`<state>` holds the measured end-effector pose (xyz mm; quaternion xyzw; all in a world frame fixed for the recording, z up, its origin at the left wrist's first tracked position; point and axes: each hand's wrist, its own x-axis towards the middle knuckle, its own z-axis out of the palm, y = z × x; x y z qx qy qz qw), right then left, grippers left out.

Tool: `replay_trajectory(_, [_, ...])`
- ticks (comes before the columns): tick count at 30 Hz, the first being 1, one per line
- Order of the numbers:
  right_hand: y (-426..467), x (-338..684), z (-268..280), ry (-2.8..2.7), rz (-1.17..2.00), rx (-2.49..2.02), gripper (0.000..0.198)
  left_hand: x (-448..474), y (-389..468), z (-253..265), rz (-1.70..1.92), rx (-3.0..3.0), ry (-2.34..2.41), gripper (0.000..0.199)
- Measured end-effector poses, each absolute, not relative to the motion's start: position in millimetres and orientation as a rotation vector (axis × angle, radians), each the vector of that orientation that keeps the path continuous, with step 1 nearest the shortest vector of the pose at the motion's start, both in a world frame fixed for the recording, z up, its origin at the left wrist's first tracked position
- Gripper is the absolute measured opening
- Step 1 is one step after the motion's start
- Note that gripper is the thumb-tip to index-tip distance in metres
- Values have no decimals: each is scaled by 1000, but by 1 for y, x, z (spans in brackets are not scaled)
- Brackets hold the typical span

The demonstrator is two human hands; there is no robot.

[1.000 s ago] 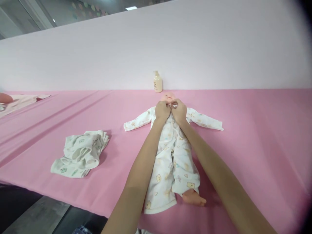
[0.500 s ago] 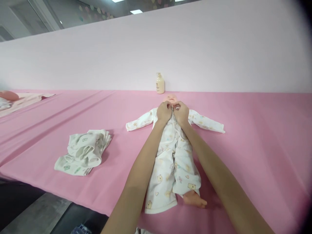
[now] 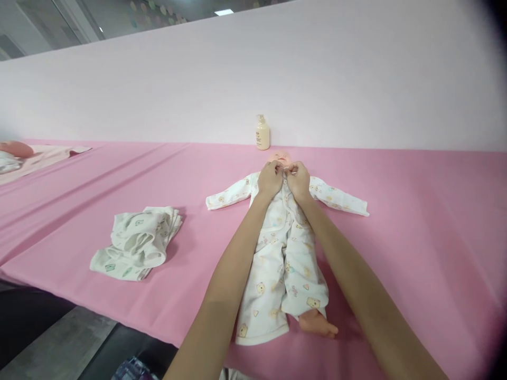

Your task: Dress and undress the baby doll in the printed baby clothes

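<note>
A baby doll (image 3: 279, 157) lies on its back, dressed in a white top (image 3: 273, 217) and matching trousers (image 3: 263, 287) printed with small bears. Both sleeves stretch out to the sides, and one bare foot (image 3: 318, 323) sticks out of a trouser leg. At the doll's neck, my left hand (image 3: 271, 178) pinches the top's collar. Close beside it, my right hand (image 3: 298, 180) has its fingers closed on the other side of the collar, just under the chin. My fingers partly hide the neckline and its fastening.
A pump bottle (image 3: 262, 133) stands behind the doll's head near the white wall (image 3: 356, 79). Crumpled printed white cloth (image 3: 138, 243) lies left on the pink mat (image 3: 415, 237). Another doll (image 3: 18, 149) on a pale cloth is partly visible at far left.
My hands stay at the collar, and the fingers have shifted slightly on the fabric there. The view has moved a little; the doll and cloth lie as before.
</note>
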<state>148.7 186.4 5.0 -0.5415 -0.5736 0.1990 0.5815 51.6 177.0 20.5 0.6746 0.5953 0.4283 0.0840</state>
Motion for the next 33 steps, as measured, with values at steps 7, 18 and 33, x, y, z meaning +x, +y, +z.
replay_trajectory(7, [178,149,23,-1037,760,-1223,12,48,179,20,1330,1997,1666,16])
replay_trajectory(18, [152,167,71,-1005,1378,-1149,16,43,178,29,1383,1690,1521,26])
replay_trajectory(33, [138,178,77,-2049,678,-1578,8,28,138,75,649,1976,1559,56])
